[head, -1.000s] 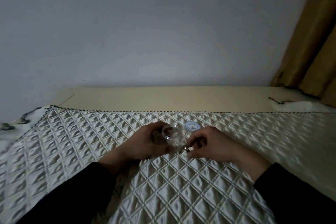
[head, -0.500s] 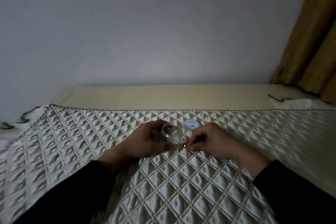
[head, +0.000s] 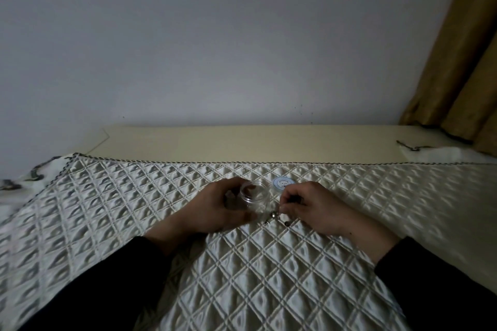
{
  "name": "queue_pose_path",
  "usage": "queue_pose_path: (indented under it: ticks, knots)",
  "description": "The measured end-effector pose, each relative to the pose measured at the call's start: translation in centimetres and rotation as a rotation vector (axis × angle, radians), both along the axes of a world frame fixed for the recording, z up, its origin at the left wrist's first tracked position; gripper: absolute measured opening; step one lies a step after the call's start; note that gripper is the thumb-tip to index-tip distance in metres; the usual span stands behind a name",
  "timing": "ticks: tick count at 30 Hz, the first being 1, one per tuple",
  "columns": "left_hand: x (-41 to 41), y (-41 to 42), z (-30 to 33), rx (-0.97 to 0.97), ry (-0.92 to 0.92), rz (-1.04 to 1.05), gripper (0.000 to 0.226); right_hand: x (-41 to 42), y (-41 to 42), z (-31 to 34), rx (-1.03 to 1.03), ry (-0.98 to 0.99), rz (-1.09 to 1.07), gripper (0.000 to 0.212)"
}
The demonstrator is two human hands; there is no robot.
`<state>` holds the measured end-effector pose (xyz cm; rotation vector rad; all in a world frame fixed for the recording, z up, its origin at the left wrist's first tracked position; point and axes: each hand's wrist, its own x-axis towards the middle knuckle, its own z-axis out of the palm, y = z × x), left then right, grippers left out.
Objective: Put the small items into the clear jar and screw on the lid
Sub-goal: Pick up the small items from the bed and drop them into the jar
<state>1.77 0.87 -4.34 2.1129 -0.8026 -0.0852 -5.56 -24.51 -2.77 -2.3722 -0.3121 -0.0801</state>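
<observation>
Your left hand (head: 215, 207) still wraps the clear jar (head: 254, 195), open mouth tipped toward your right hand (head: 309, 204). That hand has slid closer to the jar over the last second; its fingertips (head: 282, 207) now pinch at the small metal items (head: 274, 216) on the quilted cover (head: 242, 277), though whether one is actually gripped is unclear. The lid (head: 283, 183) lies just beyond your right knuckles, so filling is likely next.

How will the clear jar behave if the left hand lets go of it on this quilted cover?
The clear jar looks thin-walled and nearly empty, so probably light. It is tilted in the left hand, and the quilted cover is soft and uneven, so it may tip over. Being round, it could then roll.
</observation>
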Motion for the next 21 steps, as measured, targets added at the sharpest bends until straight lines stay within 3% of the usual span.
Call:
queue_pose_path:
  ticks: [21]
  knots:
    - [0.3,0.1,-0.3,-0.031,0.03,-0.017,0.067,0.3,0.8,-0.9,-0.04,-0.168,-0.013,0.029]
